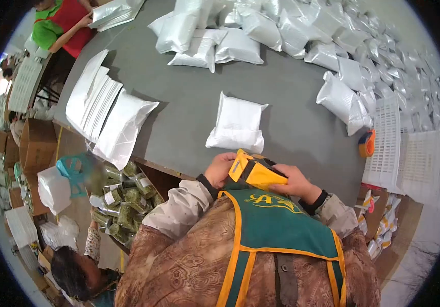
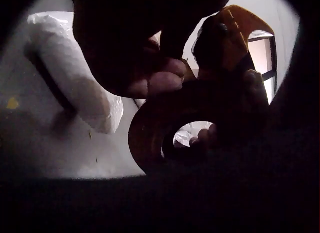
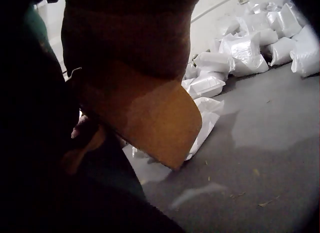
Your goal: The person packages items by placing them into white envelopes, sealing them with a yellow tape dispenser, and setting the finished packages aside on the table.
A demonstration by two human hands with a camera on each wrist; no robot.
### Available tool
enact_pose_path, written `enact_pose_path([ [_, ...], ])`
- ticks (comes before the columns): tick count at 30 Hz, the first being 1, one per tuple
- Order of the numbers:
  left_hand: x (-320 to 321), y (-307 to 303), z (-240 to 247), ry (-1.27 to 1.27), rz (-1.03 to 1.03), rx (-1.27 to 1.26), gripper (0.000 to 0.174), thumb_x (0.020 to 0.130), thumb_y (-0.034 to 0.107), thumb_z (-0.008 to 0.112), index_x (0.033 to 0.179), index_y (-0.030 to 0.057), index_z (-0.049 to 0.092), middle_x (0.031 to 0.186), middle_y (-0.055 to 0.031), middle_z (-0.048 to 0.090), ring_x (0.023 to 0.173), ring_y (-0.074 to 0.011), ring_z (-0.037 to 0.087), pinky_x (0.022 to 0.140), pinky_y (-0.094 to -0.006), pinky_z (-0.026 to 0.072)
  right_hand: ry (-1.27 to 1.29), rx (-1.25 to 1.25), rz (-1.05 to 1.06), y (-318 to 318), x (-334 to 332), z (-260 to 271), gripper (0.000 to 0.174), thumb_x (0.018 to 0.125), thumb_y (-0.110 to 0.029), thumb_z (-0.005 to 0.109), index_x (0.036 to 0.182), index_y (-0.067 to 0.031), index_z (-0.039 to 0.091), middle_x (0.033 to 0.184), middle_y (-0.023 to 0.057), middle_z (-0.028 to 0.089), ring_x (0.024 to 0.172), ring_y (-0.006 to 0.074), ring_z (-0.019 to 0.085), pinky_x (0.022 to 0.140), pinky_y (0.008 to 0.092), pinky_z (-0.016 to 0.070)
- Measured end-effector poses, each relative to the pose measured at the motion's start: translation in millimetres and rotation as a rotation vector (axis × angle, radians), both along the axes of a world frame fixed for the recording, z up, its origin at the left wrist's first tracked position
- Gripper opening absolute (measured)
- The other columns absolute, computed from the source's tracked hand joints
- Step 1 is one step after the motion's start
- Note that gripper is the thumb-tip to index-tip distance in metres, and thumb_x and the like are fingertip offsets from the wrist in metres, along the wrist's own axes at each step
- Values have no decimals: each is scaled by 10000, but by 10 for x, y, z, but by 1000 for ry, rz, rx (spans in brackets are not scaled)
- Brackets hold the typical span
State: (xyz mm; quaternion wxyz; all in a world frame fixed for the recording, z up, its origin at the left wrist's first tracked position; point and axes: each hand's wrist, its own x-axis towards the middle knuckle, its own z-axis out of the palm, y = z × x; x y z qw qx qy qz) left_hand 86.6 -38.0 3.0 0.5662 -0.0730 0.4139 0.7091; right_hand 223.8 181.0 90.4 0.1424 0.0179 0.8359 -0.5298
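Note:
In the head view, a yellow and black tape dispenser (image 1: 261,174) is held close against the apron's front. My left hand (image 1: 220,170) has curled fingers pinching its left end. From the right, my right hand (image 1: 296,183) grips the dispenser, thumb along its near side. The left wrist view is dark, but it shows a ring-shaped tape roll (image 2: 147,133) with a hole in its middle, near the left fingertips (image 2: 165,82). A flat yellow-orange side of the dispenser shows in the right wrist view. Just beyond both hands, a white packed pouch (image 1: 239,120) lies on the grey table (image 1: 179,112).
Flat white pouches (image 1: 94,100) lie overlapped at left. Filled silver pouches (image 1: 240,41) pile up at the back and right. An orange tape roll (image 1: 367,143) sits by white crates (image 1: 386,143). Jars (image 1: 128,199) stand lower left, near another person (image 1: 79,271). Someone in red and green works far left.

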Motion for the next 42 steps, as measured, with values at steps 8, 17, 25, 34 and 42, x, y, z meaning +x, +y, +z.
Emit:
enact_pose_path([
  [8, -824, -311, -165, 358, 358, -195, 102, 886, 111, 644, 807, 46, 639, 704, -31, 617, 577, -112, 556, 564, -243, 455, -104, 169, -23, 982, -185, 209, 486, 764, -413, 720, 1013, -6, 628, 890, 171, 657, 793, 310, 626, 730, 376, 483],
  [17, -942, 148, -1068, 1098, 36, -869, 323, 773, 176, 734, 1035, 3, 657, 775, -161, 656, 757, -337, 652, 729, -373, 523, -421, 546, -65, 1188, -699, -474, 661, 767, -577, 630, 1065, 12, 672, 964, 242, 666, 917, 370, 639, 822, 422, 490],
  [25, -829, 50, -776, 1075, -29, -654, 339, 923, 263, 582, 1110, -13, 644, 1034, -220, 629, 948, -364, 604, 828, -381, 462, -412, 627, -91, 925, -839, -583, 655, 757, -576, 634, 1015, 23, 691, 982, 242, 666, 916, 388, 634, 819, 426, 491],
  [34, -741, -92, -485, -56, 174, -36, 485, 945, 382, 554, 1291, 44, 538, 1268, -128, 572, 1172, -224, 534, 959, -372, 422, -397, 259, -185, 738, -628, 41, 574, 793, -473, 676, 1019, 55, 673, 877, 168, 681, 782, 230, 631, 734, 333, 484],
  [42, -439, -198, -907, 259, 350, 109, 454, 874, 181, 610, 1284, 12, 511, 1254, -115, 575, 1167, -221, 542, 989, -375, 441, -428, -244, -424, 76, -797, 256, 532, 849, -387, 674, 1090, 85, 626, 967, 132, 672, 842, 169, 620, 751, 294, 478],
])
